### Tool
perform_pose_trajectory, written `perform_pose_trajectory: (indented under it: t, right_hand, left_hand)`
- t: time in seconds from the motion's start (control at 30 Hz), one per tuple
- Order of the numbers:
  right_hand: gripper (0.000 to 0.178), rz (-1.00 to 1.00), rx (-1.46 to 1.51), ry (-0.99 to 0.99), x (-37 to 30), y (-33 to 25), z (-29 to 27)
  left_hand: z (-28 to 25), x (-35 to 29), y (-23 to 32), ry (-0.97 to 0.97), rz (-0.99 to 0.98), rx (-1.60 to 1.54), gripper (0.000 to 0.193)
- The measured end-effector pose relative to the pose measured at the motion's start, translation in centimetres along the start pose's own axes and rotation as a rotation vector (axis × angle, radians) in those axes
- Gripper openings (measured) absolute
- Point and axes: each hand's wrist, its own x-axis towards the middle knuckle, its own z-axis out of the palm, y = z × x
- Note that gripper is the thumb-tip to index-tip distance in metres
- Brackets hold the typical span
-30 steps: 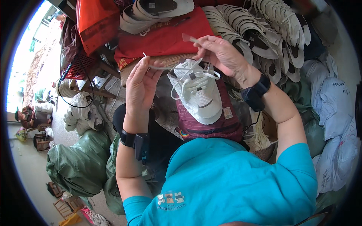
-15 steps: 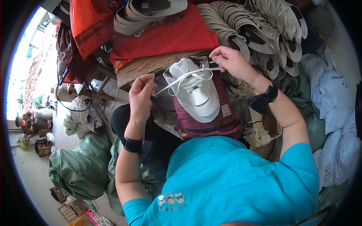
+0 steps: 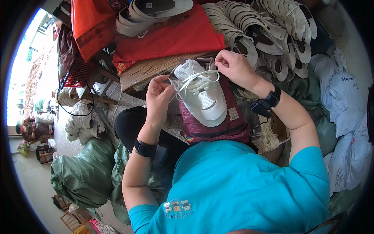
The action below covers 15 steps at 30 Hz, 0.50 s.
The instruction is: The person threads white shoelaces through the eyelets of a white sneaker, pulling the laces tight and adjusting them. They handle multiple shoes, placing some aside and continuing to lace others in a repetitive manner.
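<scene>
A white shoe upper [image 3: 212,112] with a perforated tongue lies on a maroon striped cloth bag [image 3: 237,126], its toe toward me. A white shoelace [image 3: 196,77] crosses over its opening in loose loops. On the left, my left hand [image 3: 157,95] is closed, thumb and index finger pinched by the upper's edge with the lace at them. My right hand [image 3: 236,69] pinches the lace's other side at the far right of the collar. The lace tips are hidden by the fingers.
Beyond the upper stands a wooden bench [image 3: 142,74] covered by a red cloth [image 3: 167,48]. Rows of beige shoe uppers [image 3: 249,23] are stacked at the far right. A box with bundled laces [image 3: 267,138] sits right of the bag. Green sacks [image 3: 83,171] lie at left.
Both hands have come in closer to the upper, the left moving right and the right slightly left. The lace strands stretched out to the sides now hang shorter and looser.
</scene>
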Motion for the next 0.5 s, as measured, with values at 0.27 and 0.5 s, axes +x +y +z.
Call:
perform_pose_trajectory:
  t: [0.27,0.5]
  right_hand:
    - [0.016,-0.311,-0.270,0.003,0.4,-0.9,0.7]
    - [0.024,0.027,0.121,-0.227,1.3,-0.4,0.2]
  left_hand:
    - [-0.1,0.5,0.0,-0.017,0.004,-0.016,0.033]
    - [0.0,1.2,0.7,-0.081,-0.068,-0.101,0.035]
